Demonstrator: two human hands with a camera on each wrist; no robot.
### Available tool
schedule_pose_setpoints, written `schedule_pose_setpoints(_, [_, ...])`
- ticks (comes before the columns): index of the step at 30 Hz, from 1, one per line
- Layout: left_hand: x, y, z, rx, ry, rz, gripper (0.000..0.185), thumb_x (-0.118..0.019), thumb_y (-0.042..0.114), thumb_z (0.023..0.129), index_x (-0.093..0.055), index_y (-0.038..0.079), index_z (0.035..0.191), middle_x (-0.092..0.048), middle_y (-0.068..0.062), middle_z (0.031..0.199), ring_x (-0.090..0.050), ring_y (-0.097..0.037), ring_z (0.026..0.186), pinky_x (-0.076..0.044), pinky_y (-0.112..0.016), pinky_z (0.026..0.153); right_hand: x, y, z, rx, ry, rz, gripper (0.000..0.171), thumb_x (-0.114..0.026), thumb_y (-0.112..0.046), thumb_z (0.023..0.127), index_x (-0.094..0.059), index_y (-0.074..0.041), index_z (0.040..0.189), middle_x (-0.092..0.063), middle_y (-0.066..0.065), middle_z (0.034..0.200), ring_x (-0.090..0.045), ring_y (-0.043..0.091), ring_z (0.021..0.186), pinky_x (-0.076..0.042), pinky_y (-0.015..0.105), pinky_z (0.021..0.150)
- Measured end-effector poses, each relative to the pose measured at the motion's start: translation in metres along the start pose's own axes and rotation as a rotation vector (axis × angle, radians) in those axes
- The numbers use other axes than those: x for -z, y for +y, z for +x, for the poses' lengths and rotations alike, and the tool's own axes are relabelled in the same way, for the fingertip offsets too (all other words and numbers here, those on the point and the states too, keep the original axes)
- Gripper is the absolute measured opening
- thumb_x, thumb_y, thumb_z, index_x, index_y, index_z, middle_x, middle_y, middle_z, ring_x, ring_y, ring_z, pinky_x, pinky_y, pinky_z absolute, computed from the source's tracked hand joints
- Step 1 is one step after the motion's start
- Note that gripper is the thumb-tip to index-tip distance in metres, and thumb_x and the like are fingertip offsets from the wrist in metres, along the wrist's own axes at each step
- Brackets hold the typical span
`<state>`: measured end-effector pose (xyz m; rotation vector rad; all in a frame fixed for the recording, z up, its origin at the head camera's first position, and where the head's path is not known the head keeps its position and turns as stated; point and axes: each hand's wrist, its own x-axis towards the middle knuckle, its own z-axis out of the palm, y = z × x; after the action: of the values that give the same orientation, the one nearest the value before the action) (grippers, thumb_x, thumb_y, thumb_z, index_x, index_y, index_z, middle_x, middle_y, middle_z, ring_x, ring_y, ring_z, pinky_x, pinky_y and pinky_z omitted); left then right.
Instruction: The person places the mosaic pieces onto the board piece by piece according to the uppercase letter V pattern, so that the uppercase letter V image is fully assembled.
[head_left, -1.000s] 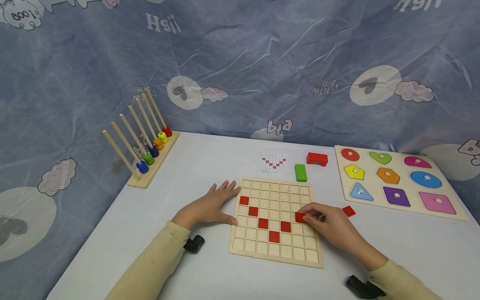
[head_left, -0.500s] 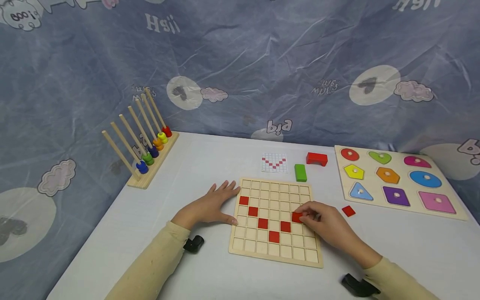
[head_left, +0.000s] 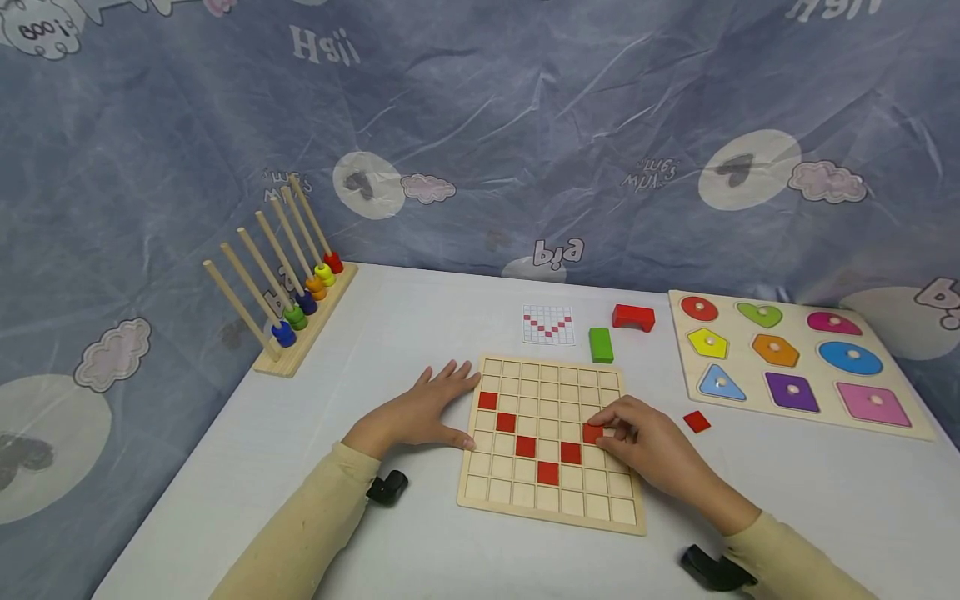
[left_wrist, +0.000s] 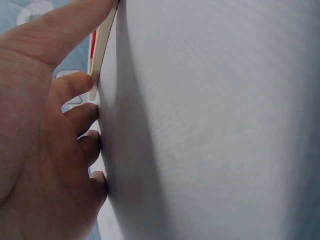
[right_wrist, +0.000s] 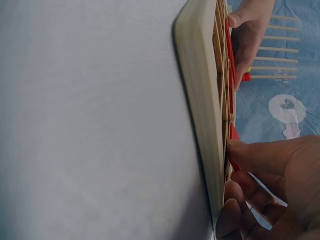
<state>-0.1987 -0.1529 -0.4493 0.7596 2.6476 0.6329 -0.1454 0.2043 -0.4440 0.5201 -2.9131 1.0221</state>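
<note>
A wooden grid board (head_left: 551, 519) lies on the white table with several red square tiles in its cells, forming a diagonal that dips and turns up. My left hand (head_left: 423, 408) rests spread at the board's left edge, thumb and fingertips against the rim. Between thumb and fingertips, my right hand (head_left: 652, 440) pinches a red square tile (head_left: 592, 433) over a cell right of centre. In the right wrist view that red tile (right_wrist: 234, 134) stands slightly tilted at the grid, partly hidden by the thumb. Another loose red tile (head_left: 697, 422) lies right of the board.
Behind the board are a pattern card (head_left: 549, 325), a green block (head_left: 601, 345) and a red arch block (head_left: 633, 317). A shape puzzle board (head_left: 750, 398) lies at the right. A peg stand (head_left: 279, 367) with coloured beads stands at the left, before a printed cloth (head_left: 480, 125).
My right hand has shifted slightly left with the red tile, bringing it over its cell. The loose tile on the table shows more fully. My left hand stays put.
</note>
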Motion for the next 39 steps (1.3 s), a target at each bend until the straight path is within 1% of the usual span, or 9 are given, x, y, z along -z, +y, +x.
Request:
schedule_pose_setpoints(7, [-0.0007, 0.0, 0.0009, 0.001, 0.002, 0.001, 0.109, -0.084, 0.057, 0.076, -0.029, 0.017, 0.162, -0.016, -0.005, 0.17, -0.003, -0.024, 0.157, 0.0, -0.05, 0.126, 0.0015, -0.0028, 0.001, -0.015, -0.014, -0.023, 0.024, -0.082, -0.007, 0.085, -0.078, -0.018, 0.106, -0.064, -0.005, 0.098, -0.053, 0.011, 0.077, -0.048, 0.022, 0.063])
schedule_pose_setpoints(18, [-0.0004, 0.0005, 0.0015, 0.01, 0.0, 0.0, 0.109, -0.084, 0.057, 0.076, -0.029, 0.018, 0.162, -0.016, -0.004, 0.17, -0.003, -0.023, 0.157, 0.0, -0.049, 0.126, 0.0026, -0.0029, 0.002, -0.022, -0.041, -0.026, 0.025, -0.082, -0.009, 0.086, -0.079, -0.02, 0.108, -0.064, -0.005, 0.105, -0.054, 0.013, 0.082, -0.049, 0.022, 0.066])
schedule_pose_setpoints(29, [-0.0003, 0.0, 0.0011, 0.008, 0.001, 0.0, 0.11, -0.084, 0.057, 0.076, -0.029, 0.018, 0.162, -0.016, -0.005, 0.17, -0.003, -0.024, 0.157, 0.0, -0.05, 0.126, 0.0031, -0.0028, 0.0029, -0.01, -0.06, -0.017, 0.025, -0.081, -0.006, 0.086, -0.079, -0.02, 0.108, -0.064, -0.004, 0.107, -0.055, 0.015, 0.085, -0.05, 0.023, 0.068])
schedule_pose_setpoints(39, [0.0, 0.0005, 0.0007, 0.001, 0.0, -0.007, 0.11, -0.084, 0.057, 0.076, -0.029, 0.016, 0.162, -0.015, -0.006, 0.169, -0.003, -0.026, 0.157, 0.0, -0.051, 0.126, 0.0037, -0.0032, 0.0028, -0.042, -0.084, -0.009, 0.026, -0.079, -0.01, 0.088, -0.077, -0.02, 0.113, -0.062, -0.004, 0.108, -0.053, 0.014, 0.084, -0.047, 0.023, 0.066])
